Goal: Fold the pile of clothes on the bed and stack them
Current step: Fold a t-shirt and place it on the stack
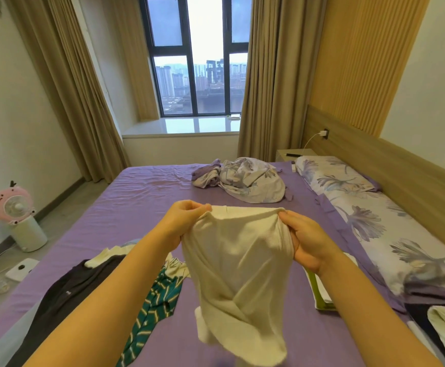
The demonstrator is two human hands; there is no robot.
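Head view: cream garment hangs lengthwise above purple bed.
Grip: left hand and right hand pinch its top corners.

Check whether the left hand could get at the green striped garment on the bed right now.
Probably not yet: the left hand grips the cream cloth garment. The green striped garment lies uncovered below it.

A cream garment hangs lifted above the bed; dark and green-striped clothes lie crumpled left.
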